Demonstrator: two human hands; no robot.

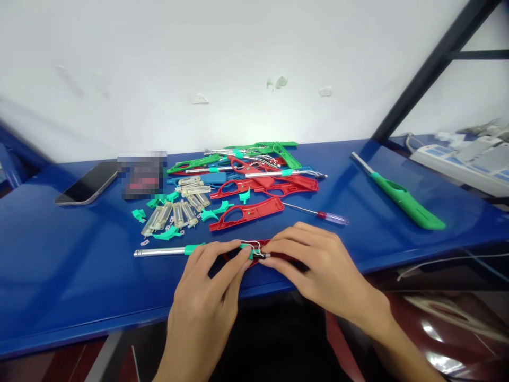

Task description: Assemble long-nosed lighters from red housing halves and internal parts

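Inward, left hand (pixel 204 286) and right hand (pixel 318 260) curl over red casing (pixel 255 262).

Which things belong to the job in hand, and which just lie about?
Likely job things:
held red plastic shell
thin white wires
silver metal tube
clear plastic tanks
purple-handled metal screwdriver

Apparently lying about:
black-screened phone
white plastic power strip

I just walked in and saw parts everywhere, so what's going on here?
A person's left hand holds an open red casing, its metal tube pointing left. The right hand has its fingertips at a small black part beside white wires. Beyond lie loose casings and clear tanks; a green lighter sits apart, to the right.
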